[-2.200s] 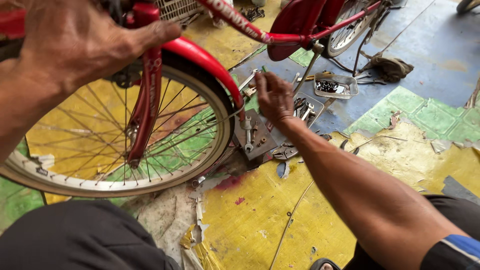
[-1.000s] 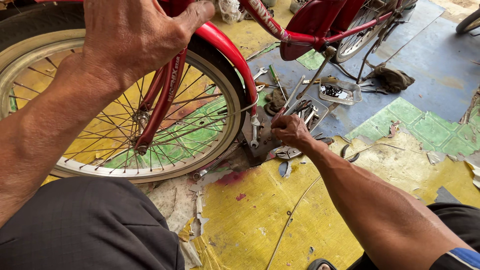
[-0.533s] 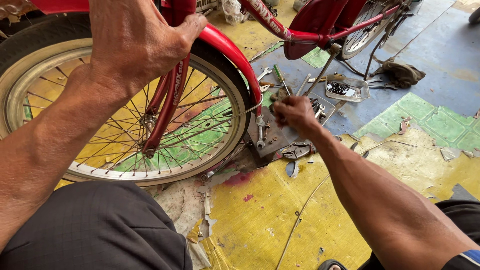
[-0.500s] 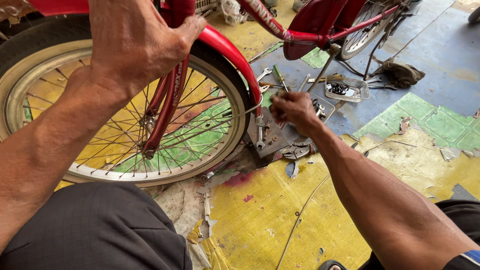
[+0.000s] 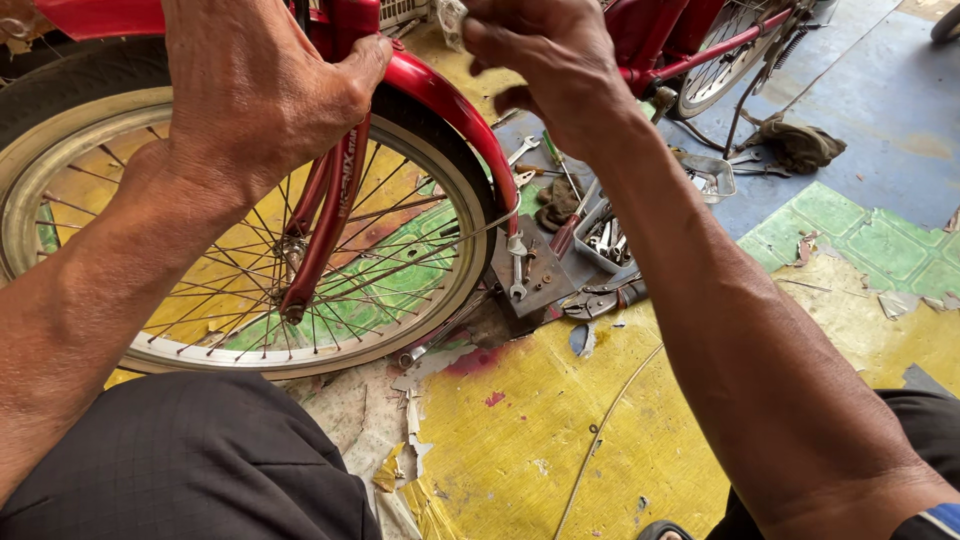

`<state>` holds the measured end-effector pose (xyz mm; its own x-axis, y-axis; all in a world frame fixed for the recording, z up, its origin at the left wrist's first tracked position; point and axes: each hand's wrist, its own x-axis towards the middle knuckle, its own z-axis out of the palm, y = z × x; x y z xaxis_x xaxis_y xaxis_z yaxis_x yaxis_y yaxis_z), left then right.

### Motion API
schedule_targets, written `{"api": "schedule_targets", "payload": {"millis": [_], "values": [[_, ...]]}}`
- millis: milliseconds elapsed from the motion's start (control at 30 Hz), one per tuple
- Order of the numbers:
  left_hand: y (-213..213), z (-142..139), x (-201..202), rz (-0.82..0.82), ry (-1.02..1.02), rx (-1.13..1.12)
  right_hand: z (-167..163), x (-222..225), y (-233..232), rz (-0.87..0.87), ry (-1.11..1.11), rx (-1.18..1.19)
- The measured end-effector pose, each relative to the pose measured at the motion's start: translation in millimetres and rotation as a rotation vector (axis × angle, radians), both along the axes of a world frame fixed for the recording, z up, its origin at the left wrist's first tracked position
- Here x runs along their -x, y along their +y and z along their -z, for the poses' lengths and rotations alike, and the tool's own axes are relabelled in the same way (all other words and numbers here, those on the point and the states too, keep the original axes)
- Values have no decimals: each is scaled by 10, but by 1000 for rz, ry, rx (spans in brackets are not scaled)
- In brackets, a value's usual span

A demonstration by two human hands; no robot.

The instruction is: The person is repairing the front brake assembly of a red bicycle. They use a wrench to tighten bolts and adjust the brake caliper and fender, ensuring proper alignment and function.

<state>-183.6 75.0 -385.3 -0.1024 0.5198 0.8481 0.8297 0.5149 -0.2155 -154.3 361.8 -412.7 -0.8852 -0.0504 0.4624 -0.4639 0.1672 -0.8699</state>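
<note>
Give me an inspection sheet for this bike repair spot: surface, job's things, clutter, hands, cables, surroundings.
Surface: floor covering, yellow and green, torn and peeling.
Job's things: red bicycle fork and red mudguard over the spoked wheel.
Clutter: spanners on a dark board, pliers, a tray of tools, a dark rag.
Hands: left hand grips the fork top; right hand is raised by the frame, its contents unclear.
Cables: thin wire lying on the floor.
Surroundings: a second red bicycle behind.

Wrench [image 5: 517,272] right of wheel [image 5: 240,230]
</note>
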Motion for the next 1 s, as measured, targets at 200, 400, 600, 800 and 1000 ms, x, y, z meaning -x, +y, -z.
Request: {"api": "schedule_targets", "payload": {"millis": [200, 400, 600, 800, 1000], "values": [[-12, -2, 18, 13, 1, -11, -149, -2, -300, -28, -48, 108], [19, 1, -26, -31, -16, -45, 145, -107, 439, 198, -524, -7], [26, -13, -45, 22, -28, -20, 1067, -230, 582, 300, -806, -611], [1, 24, 9, 8, 10, -40, 1559, -385, 449, 214, -898, -662], [1, 63, 74, -55, -1, -27, 1627, -390, 426, 194, -813, -698]]}}
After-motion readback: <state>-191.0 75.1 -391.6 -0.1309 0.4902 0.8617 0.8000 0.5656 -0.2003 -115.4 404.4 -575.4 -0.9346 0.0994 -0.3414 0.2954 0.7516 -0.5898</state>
